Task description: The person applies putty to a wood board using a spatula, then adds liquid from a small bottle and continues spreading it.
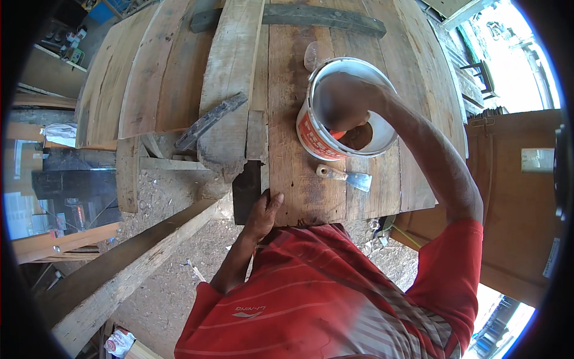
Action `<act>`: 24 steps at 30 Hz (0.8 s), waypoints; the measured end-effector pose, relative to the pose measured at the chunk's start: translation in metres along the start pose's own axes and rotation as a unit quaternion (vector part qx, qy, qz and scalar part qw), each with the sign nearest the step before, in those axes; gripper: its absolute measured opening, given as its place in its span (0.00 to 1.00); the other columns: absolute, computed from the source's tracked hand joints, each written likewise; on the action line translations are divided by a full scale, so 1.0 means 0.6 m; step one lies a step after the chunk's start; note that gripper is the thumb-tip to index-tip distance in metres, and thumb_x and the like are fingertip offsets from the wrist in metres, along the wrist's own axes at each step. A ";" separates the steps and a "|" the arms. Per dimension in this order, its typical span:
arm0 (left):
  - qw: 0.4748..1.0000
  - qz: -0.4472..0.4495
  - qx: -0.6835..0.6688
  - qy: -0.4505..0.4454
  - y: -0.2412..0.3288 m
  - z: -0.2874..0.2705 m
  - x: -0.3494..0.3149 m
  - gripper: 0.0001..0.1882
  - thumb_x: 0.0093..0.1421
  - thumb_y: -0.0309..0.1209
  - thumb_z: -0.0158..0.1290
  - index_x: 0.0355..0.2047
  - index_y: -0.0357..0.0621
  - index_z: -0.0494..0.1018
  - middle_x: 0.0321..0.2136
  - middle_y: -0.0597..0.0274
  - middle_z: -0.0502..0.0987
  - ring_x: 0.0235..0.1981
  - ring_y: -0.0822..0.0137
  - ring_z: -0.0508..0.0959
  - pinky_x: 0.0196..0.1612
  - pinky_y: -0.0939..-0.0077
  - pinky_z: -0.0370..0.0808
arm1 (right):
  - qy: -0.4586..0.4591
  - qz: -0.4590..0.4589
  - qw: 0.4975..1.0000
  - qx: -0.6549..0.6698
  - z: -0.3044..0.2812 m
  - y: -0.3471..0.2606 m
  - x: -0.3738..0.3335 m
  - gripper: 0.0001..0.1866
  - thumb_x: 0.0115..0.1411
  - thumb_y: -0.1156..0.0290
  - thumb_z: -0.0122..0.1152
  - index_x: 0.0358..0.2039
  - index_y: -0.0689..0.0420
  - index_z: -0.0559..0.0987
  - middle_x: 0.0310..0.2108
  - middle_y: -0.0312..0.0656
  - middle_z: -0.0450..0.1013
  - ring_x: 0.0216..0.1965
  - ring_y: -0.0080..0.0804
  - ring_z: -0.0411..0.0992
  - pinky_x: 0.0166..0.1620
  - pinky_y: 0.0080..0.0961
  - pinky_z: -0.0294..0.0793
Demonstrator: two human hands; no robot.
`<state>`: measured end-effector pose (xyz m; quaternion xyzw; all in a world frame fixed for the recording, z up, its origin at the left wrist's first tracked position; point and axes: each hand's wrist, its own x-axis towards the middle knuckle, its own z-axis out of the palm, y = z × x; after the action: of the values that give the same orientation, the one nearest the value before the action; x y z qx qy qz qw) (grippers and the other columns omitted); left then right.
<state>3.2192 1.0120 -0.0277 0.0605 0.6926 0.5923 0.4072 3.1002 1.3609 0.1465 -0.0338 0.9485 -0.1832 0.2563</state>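
The right hand (344, 110) is inside the white bucket (317, 140), its grip hidden. The putty knife (345, 176) lies just below it, handle leftward. The left hand (263, 215) rests flat on the counter (311, 197) edge, farther off.

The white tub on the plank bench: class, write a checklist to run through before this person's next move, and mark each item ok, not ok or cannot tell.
1. White tub stands upright on the plank bench: ok.
2. Tub open, brown paste in reach: ok.
3. Right hand is inside the tub: ok; what its fingers grip: cannot tell.
4. Left hand braces on the bench's near edge: ok.
5. Putty knife lies free on the planks beside the tub, within reach: ok.
6. Blade of the putty knife clean: cannot tell.
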 end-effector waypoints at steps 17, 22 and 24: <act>0.999 0.016 0.041 -0.026 0.017 -0.010 0.007 0.30 0.71 0.52 0.51 0.55 0.35 0.72 0.42 0.60 0.77 0.44 0.69 0.73 0.51 0.72 0.70 | 0.061 0.003 0.998 0.013 0.044 0.033 0.025 0.12 0.56 0.69 0.60 0.39 0.57 0.86 0.38 0.48 0.82 0.43 0.44 0.79 0.49 0.41 0.74; 0.998 0.020 0.041 -0.032 0.017 -0.014 0.010 0.29 0.71 0.53 0.51 0.52 0.35 0.73 0.41 0.61 0.77 0.43 0.70 0.73 0.50 0.71 0.70 | 0.047 -0.007 0.999 0.014 0.035 0.021 0.020 0.13 0.56 0.71 0.63 0.41 0.61 0.83 0.39 0.57 0.80 0.44 0.55 0.78 0.49 0.45 0.75; 0.998 0.015 0.048 -0.042 0.017 -0.019 0.012 0.29 0.71 0.53 0.51 0.51 0.35 0.74 0.40 0.61 0.77 0.43 0.70 0.73 0.50 0.71 0.71 | 0.045 0.007 0.999 0.007 0.034 0.020 0.020 0.13 0.56 0.71 0.63 0.42 0.61 0.83 0.39 0.56 0.80 0.43 0.55 0.79 0.49 0.45 0.75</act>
<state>3.2033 1.0102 -0.0227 0.1152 0.7016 0.5615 0.4233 3.1006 1.3632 0.1202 -0.0168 0.9579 -0.1895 0.2152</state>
